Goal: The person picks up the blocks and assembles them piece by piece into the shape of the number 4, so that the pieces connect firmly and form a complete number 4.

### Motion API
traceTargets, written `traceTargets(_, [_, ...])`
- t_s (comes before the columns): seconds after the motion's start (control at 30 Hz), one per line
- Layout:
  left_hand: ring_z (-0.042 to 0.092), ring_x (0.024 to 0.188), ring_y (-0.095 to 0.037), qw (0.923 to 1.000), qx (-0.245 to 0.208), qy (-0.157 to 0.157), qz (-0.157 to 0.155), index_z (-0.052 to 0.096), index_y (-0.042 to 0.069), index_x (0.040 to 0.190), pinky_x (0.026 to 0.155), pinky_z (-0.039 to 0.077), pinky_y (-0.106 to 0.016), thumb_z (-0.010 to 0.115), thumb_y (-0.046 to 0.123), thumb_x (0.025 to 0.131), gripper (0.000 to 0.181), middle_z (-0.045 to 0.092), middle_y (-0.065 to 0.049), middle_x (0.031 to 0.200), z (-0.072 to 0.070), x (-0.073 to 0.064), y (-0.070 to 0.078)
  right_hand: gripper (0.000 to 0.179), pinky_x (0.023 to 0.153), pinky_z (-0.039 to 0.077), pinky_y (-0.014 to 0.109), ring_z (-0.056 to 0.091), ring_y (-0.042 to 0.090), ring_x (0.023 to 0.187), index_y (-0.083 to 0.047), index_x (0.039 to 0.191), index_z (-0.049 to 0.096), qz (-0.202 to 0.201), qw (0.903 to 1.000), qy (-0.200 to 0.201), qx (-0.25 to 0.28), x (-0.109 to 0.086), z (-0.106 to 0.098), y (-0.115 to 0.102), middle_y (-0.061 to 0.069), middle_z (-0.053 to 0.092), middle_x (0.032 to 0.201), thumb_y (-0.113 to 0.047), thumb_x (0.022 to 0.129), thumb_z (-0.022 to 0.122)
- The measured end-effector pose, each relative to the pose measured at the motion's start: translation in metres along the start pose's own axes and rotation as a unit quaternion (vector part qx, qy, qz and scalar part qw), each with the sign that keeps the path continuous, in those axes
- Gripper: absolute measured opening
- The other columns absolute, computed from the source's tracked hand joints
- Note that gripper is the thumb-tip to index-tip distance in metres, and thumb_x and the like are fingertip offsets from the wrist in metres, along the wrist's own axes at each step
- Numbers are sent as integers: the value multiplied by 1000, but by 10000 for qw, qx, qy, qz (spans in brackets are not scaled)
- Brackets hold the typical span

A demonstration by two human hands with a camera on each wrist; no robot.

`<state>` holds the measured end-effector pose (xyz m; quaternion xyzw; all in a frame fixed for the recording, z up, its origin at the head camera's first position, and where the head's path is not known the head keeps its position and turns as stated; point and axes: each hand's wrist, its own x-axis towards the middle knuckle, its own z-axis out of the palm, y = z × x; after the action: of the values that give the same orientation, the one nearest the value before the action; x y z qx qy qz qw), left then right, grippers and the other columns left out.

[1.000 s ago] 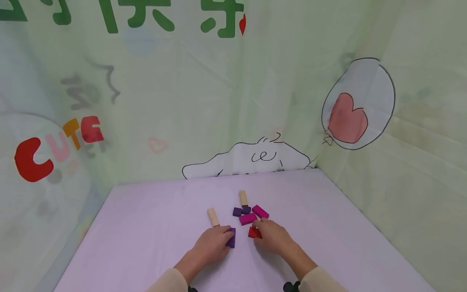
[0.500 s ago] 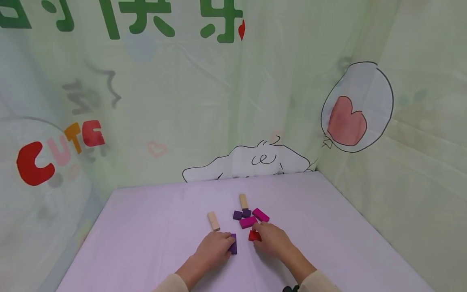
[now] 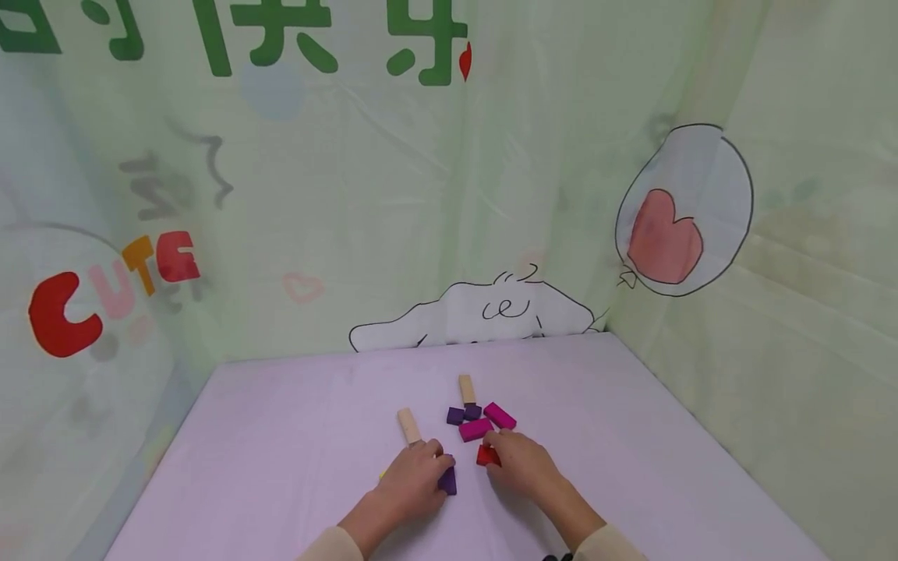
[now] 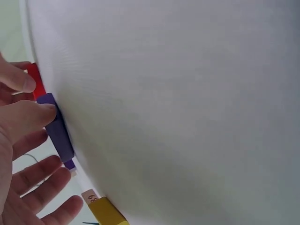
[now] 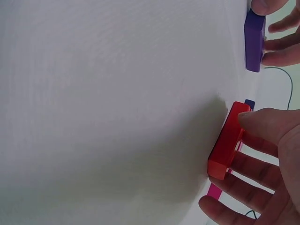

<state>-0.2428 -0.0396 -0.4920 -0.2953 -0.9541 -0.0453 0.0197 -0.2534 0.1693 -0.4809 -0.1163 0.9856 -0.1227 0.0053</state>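
Across the tabletop (image 3: pixel 281 467), head view: the purple block (image 3: pixel 450 481) lies left of the red block (image 3: pixel 486 456) — a gap between. Left wrist: left hand (image 4: pixel 26 182) pinches purple's end, outer fingers spread. Right wrist: right hand (image 5: pixel 287 164) grips slanted red.

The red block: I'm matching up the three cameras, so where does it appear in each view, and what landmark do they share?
Head: the red block is in the lower middle, slightly right of centre, in the right hand.
Left wrist: red block by the left edge, above mid-height.
Right wrist: red block right of centre, below mid-height.
Shared landmark: the purple block pinched by the left hand.
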Motion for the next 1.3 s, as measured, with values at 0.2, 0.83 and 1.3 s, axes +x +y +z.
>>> traceTargets(0.2, [63, 99, -14, 9998, -178, -69, -49, 71, 21, 123, 95, 54, -32, 83, 28, 85, 40, 70, 0, 115, 4, -2, -2, 31, 74, 54, 36, 53, 16, 77, -12, 113, 70, -20, 10000, 6, -33, -2, 2, -2, 0, 61, 87, -19, 86, 83])
traceTargets(0.83, [63, 96, -8, 9949, -1001, -114, 63, 71, 23, 126, 89, 56, -28, 80, 42, 88, 43, 67, 5, 119, -8, -17, 4, 34, 80, 58, 40, 59, 16, 79, -12, 115, 71, -244, 9991, 248, -249, -6, 1, -3, 2, 69, 94, -18, 84, 84])
traceTargets(1.3, [57, 86, -1, 9911, -1165, -618, 154, 69, 23, 120, 84, 56, -21, 82, 43, 87, 40, 66, 7, 113, -2, -32, 19, 29, 70, 53, 34, 52, 14, 70, -15, 109, 70, -392, 9962, 419, -657, -2, 3, 1, -2, 65, 85, -21, 84, 84])
